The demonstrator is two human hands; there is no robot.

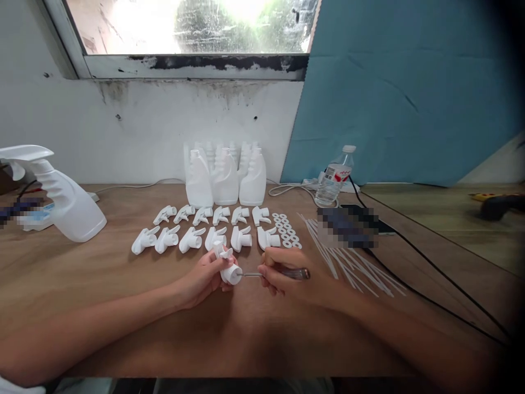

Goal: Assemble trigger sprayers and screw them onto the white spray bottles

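My left hand [207,280] is closed around a white trigger spray head [230,272], its round collar turned to the right. In my right hand [283,273] is a screwdriver [298,273] with a brownish handle. The thin metal shaft points left, and its tip meets the open end of the collar; how deep it reaches I cannot tell. Just beyond my hands lie two rows of white trigger spray heads [191,239]. White ring washers [287,230] lie in a small block right of those rows.
Several white bottles [225,178] stand against the wall. At left, a spray bottle [74,202] with its head fitted leans. Thin white tubes [348,262] lie spread on the right, near a water bottle [334,178], a phone [369,219] and black cables [435,268] crossing the wooden table [143,339].
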